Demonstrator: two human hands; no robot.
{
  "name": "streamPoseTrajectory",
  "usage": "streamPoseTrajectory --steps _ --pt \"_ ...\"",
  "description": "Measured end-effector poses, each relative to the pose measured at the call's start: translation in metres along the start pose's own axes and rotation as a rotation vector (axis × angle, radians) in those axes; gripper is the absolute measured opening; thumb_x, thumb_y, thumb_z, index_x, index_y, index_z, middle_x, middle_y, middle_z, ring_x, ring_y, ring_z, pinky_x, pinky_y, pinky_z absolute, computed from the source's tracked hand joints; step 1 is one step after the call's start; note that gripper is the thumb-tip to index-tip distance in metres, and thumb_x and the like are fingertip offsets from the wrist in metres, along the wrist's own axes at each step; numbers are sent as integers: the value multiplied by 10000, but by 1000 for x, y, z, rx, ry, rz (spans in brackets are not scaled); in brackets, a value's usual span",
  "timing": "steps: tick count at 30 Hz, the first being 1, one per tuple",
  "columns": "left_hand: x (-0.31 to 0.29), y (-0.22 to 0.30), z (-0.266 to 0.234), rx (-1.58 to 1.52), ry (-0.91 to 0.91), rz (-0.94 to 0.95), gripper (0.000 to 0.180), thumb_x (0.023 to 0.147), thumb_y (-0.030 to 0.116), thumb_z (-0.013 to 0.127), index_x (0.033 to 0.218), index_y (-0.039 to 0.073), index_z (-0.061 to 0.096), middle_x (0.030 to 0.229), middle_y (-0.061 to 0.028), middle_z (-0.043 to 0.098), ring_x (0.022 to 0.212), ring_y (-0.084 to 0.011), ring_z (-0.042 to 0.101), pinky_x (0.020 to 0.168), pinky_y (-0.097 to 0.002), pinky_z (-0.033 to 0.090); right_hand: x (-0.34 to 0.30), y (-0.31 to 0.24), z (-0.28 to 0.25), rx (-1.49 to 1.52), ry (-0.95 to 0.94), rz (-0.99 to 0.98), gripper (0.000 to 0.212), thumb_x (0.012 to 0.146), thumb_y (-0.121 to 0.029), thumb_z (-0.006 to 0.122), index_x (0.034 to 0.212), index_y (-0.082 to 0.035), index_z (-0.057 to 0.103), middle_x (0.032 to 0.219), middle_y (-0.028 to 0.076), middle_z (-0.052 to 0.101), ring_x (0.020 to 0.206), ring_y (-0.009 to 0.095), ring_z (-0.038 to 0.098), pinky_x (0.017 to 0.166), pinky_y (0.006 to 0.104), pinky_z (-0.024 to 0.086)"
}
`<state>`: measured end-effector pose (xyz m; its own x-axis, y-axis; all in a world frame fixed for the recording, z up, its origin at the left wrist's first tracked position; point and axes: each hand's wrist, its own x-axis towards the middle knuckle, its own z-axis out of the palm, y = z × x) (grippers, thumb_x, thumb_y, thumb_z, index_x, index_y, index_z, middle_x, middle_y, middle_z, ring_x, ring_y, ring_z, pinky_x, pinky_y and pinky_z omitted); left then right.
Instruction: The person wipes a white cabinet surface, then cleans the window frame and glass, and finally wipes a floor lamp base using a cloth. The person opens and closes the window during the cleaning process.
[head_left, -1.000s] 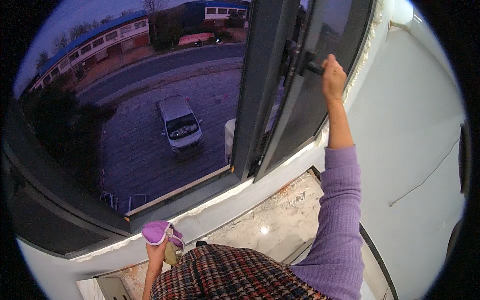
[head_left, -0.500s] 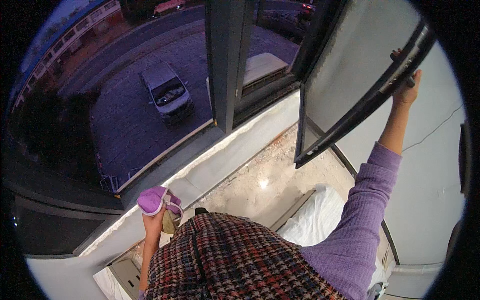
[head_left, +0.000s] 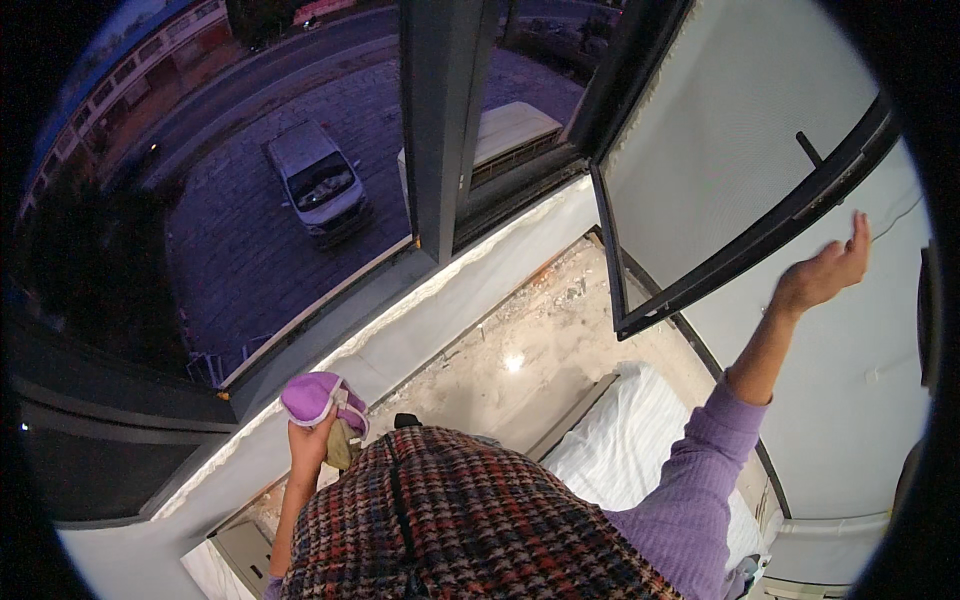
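My left hand is closed round a purple cloth piece with white trim and an olive-green part below; its exact kind is unclear. It is held up beside the window's inner ledge. Out to the right, my right hand is empty, with fingers stretched out. It hovers just short of a dark-framed window sash that stands swung into the room. A short black handle sticks out from the sash's upper edge, apart from my fingers.
A dark window post divides the opening, with a parked van and a road outside below. Beneath the sash lies a dusty, debris-strewn floor. White sheeting lies on the right, near a pale wall.
My right hand has let go of the sash handle and drawn back downward, its fingers opening. The sash has shifted slightly in view. My left hand still holds the purple cloth piece.
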<state>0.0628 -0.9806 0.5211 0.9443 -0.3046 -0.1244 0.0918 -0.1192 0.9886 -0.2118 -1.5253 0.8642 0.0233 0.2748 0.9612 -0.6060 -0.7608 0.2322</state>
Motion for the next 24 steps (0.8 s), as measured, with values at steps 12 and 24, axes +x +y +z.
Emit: streamPoseTrajectory --steps 12,24 --pt "58 -9 0 -78 -164 57 484 861 89 781 1287 -10 575 1225 -109 663 1123 -212 637 967 -356 505 -72 -42 -1 -276 -609 -62 746 963 -213 609 1533 75 225 1606 291 186 1502 448 161 1221 491 197" --pt "84 -14 15 43 -298 9 543 835 146 822 1295 -4 574 1244 -113 656 1147 -227 631 985 -378 498 -97 23 -3 -577 -703 -80 754 971 -277 590 1502 131 245 1606 315 162 1507 438 157 1227 472 195"
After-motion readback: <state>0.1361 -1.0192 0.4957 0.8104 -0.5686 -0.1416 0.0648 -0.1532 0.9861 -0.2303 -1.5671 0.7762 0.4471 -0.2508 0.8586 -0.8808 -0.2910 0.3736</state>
